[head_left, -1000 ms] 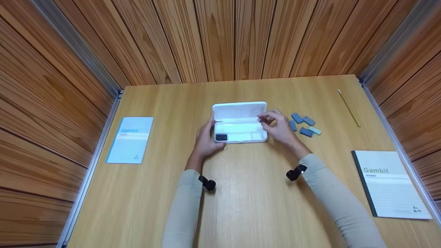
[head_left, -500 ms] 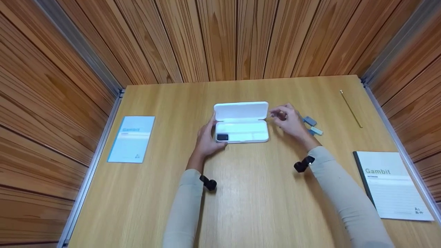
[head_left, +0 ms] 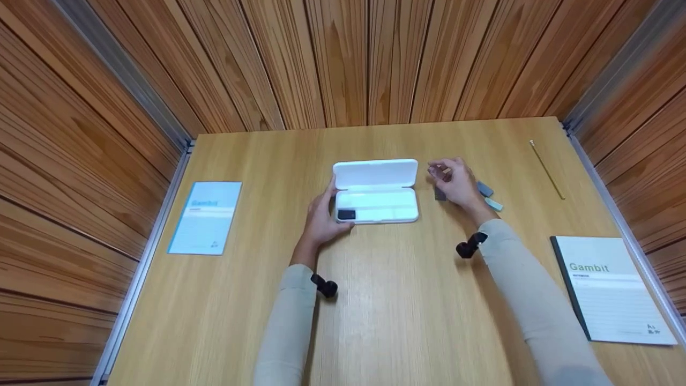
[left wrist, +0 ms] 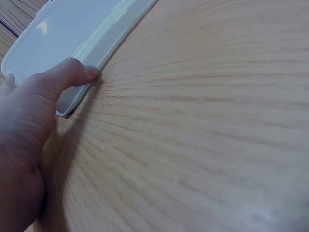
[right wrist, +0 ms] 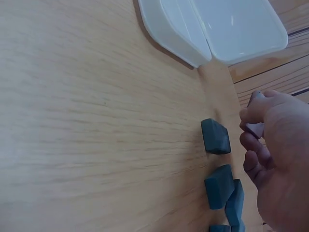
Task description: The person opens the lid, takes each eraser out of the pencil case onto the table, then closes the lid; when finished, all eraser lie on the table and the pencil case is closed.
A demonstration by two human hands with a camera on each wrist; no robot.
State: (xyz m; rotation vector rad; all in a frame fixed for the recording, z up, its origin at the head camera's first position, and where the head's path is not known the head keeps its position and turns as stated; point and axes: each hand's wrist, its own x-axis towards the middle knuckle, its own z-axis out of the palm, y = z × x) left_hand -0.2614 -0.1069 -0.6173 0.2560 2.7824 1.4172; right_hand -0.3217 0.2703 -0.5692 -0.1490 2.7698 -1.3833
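Note:
A white pencil case (head_left: 377, 206) lies on the table with its lid raised. A dark rectangular eraser (head_left: 347, 214) sits in its front left corner. My left hand (head_left: 321, 217) grips the case's left end, thumb along the front edge; in the left wrist view the thumb (left wrist: 72, 75) presses that edge. Right of the case, my right hand (head_left: 455, 182) is raised above the table. Thumb and fingers pinch a small greyish eraser (right wrist: 253, 128), mostly covered by them. Below the hand lie several blue-grey erasers (right wrist: 219, 187), one standing apart (right wrist: 216, 137) nearer the case. A paler one (head_left: 493, 204) shows behind the wrist.
A blue-spined notebook (head_left: 204, 218) lies at the left. At the right is a larger dark-spined notebook (head_left: 613, 289), with a thin gold pencil (head_left: 546, 170) farther back. Wooden panels (head_left: 343, 64) wall in the table (head_left: 386, 300).
My right hand has moved right, away from the case's right end, to above the erasers. A dark eraser now shows just left of it. The left hand keeps its hold on the case.

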